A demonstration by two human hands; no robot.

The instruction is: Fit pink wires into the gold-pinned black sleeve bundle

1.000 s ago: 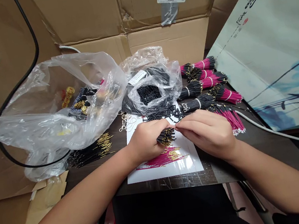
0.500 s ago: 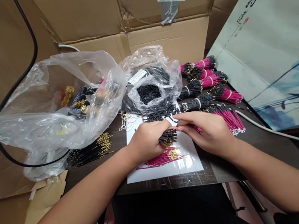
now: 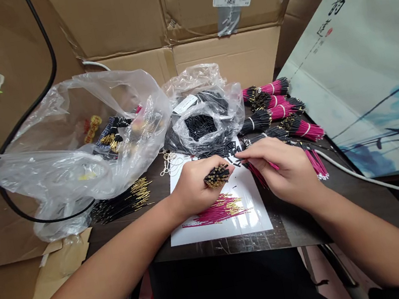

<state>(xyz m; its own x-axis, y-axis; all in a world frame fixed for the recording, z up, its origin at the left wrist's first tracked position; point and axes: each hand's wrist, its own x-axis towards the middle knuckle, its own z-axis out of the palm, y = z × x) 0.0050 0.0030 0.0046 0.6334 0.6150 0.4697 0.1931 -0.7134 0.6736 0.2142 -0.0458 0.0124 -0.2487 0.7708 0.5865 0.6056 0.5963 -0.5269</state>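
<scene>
My left hand (image 3: 194,185) is closed round a small bundle of black-sleeved wires (image 3: 217,175), whose gold-tipped ends point right. My right hand (image 3: 282,166) is just to the right of it, fingers pinched on a few pink wires (image 3: 259,172) that trail down from under the hand. Both hands hover over a white sheet (image 3: 250,212) where loose pink wires with gold tips (image 3: 218,213) lie. Small black sleeves (image 3: 223,151) are scattered at the sheet's far edge.
A clear bag of black sleeves (image 3: 201,123) sits behind the sheet. A larger plastic bag (image 3: 76,144) lies left, with black gold-tipped wires (image 3: 124,203) beside it. Banded pink-and-black wire bundles (image 3: 278,116) lie right. Cardboard boxes (image 3: 162,18) and a paper bag (image 3: 366,75) surround the table.
My right hand has drawn away from the black bundle toward the upper right, with pink wires now showing beneath it. My left hand has tilted its bundle slightly upward.
</scene>
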